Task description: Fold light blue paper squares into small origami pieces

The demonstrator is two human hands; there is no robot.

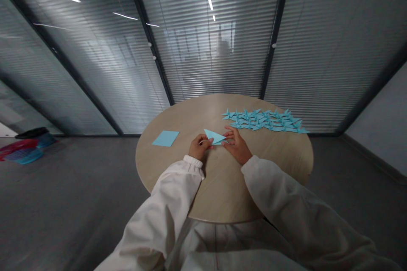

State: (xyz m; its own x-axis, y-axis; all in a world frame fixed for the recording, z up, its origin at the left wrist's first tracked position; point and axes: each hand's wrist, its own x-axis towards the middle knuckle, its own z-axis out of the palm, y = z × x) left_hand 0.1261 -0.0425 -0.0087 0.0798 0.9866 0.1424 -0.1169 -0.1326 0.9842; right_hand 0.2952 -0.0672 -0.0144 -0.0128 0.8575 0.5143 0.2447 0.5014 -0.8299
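A light-blue sheet of origami paper, partly folded with a pointed flap, is held up between my hands over the middle of the table. My left hand pinches its left side between thumb and fingers. At the paper's right corner is my right hand, thumb and fingertips closed on the edge. To the left lies a flat stack or sheet of blue paper. Several folded blue paper cranes sit in close rows at the far right of the table.
The round wooden table stands against a glass partition with blinds. On the floor at far left are baskets with bag liners, one blue and red, one black-rimmed. A white wall rises at right.
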